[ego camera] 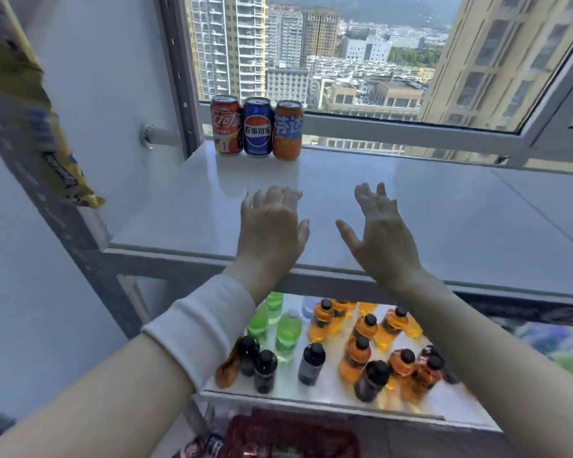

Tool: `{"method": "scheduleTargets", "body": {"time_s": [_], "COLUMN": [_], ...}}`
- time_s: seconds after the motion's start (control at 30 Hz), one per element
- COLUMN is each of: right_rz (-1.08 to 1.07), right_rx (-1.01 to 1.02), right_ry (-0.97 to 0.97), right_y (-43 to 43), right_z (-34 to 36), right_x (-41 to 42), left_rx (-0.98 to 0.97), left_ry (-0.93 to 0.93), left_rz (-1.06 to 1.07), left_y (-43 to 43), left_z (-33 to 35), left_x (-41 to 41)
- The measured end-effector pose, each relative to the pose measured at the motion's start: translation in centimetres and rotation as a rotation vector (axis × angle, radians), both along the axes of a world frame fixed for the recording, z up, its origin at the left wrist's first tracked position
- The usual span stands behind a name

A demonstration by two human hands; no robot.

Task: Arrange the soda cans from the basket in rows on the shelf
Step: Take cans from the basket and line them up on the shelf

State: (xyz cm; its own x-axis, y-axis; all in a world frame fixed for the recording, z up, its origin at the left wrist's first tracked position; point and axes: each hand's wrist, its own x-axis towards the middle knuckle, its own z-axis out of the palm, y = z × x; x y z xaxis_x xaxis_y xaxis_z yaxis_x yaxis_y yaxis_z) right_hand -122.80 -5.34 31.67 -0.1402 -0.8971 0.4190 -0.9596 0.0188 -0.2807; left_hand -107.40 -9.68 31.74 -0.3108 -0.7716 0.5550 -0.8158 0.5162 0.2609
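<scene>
Lowest of all, a red basket (288,438) sits under the rack, too blurred for me to tell what lies in it. Above it a lower shelf (470,414) carries small bottles: green bottles (288,332) at the back left, orange bottles (364,325) to the right, dark bottles (265,368) along the front. Both forearms reach across and hide some of them; a white sleeve (202,325) wraps the left one. The left hand (272,229) and the right hand (381,233) are side by side over the front of the white top shelf (477,226), fingers spread and loose, holding nothing. Well beyond them, at the back left corner, three cans stand upright in a close row: a red can (226,125), a blue can (258,127), an orange can (288,130). A yellow packet (30,110) hangs at the upper left beside the grey post (179,74). Behind the cans a window (377,61) looks out on tower blocks
</scene>
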Motion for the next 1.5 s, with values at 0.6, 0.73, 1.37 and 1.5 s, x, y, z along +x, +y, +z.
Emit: {"method": "scheduleTargets", "body": {"time_s": [0.6, 0.73, 1.37, 1.5], "right_rz": [0.045, -0.014, -0.260, -0.270], "right_rx": [0.166, 0.312, 1.068, 1.188], "right_ry": [-0.017, -0.077, -0.589, -0.642], "right_y": [22.1, 23.5, 22.7, 20.4], "right_z": [-19.7, -25.6, -71.9, -81.5], "right_x": [3.6, 5.0, 7.2, 6.5], "left_rx": [0.211, 0.380, 1.275, 1.404], "left_ry": [-0.131, -0.168, -0.223, -0.200], "left_rz": [-0.204, -0.168, 0.128, 0.021], "left_y": [18.9, 20.1, 22.6, 20.3], "left_z": [-19.9, -26.5, -74.2, -84.0], "left_x": [7.4, 8.9, 10.4, 8.0]}}
